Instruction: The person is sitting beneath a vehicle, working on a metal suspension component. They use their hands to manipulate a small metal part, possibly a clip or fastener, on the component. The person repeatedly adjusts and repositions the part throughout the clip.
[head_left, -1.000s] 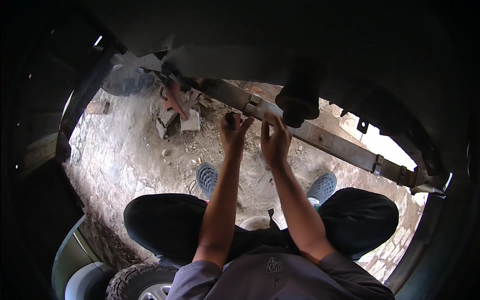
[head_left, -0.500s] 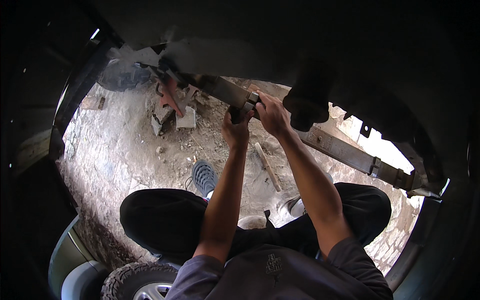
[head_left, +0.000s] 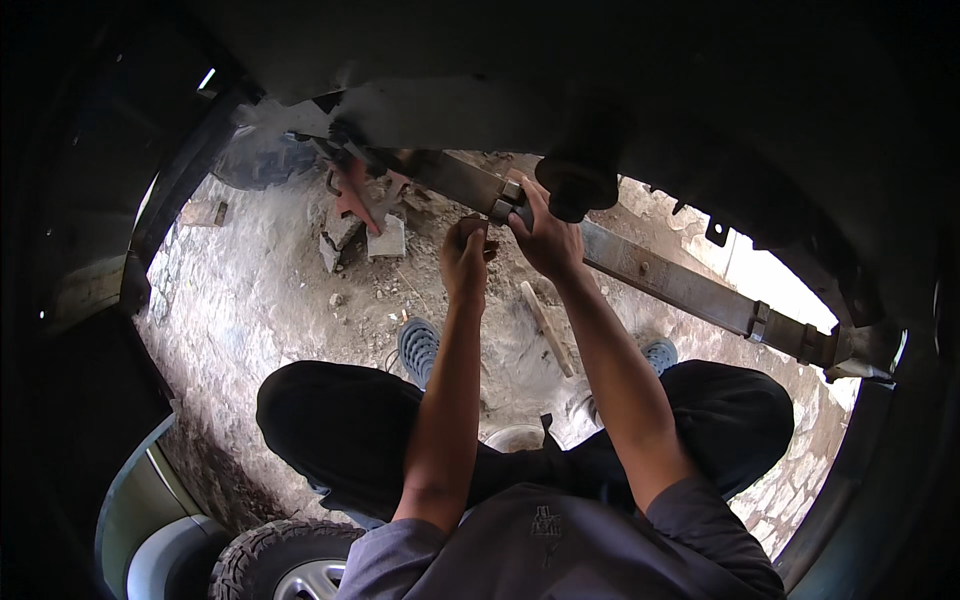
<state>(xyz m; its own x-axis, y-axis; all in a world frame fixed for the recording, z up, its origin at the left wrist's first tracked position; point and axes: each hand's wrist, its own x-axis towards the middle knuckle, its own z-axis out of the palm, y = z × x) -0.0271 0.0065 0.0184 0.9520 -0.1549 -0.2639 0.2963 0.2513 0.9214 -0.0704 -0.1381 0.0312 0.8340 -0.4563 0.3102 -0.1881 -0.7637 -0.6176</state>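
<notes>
Taking the view's middle as the dial's centre, the left hand, toward eleven o'clock, is curled around a small brown piece, its kind unclear, while the right hand, between one and two, spreads thumb and fingers across a long metal bar; I cannot tell how firmly it grips. The bar runs from eleven to past three, its metal clamp near twelve, just beside both hands. At six, the dark shirt bears a pale mark too small to read.
</notes>
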